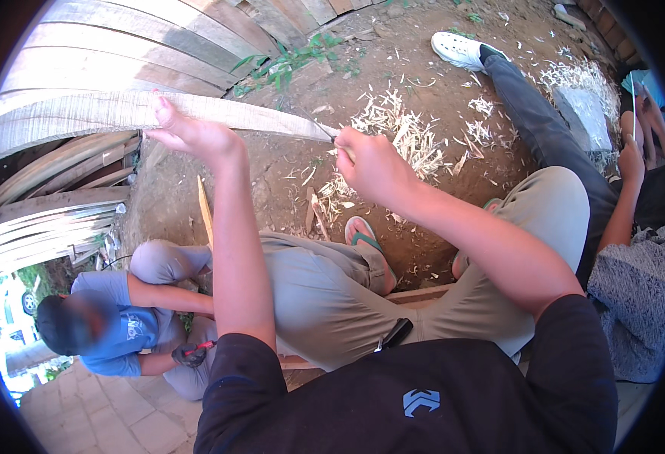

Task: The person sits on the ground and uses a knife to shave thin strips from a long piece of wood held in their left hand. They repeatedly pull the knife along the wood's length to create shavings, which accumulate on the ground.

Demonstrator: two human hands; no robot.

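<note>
A long pale wooden strip (pixel 264 117) curves in from the left edge, and its narrow end reaches my right hand. My left hand (pixel 200 136) is open beside the strip, fingers stretched and apart. Whether its palm presses on the wood I cannot tell. My right hand (pixel 370 163) is closed in a fist at the strip's tip. A thin dark blade (pixel 325 130) shows there, seemingly of a small knife with its handle mostly hidden in my fingers.
Shavings (pixel 404 132) litter the dirt ground beyond my right hand. Stacked boards (pixel 67 174) lie at the left. A seated person (pixel 109 325) at lower left holds a red-handled tool. At the right, another person's hand (pixel 631 159) holds a thin pale strip. Wooden planks (pixel 135 45) line the back.
</note>
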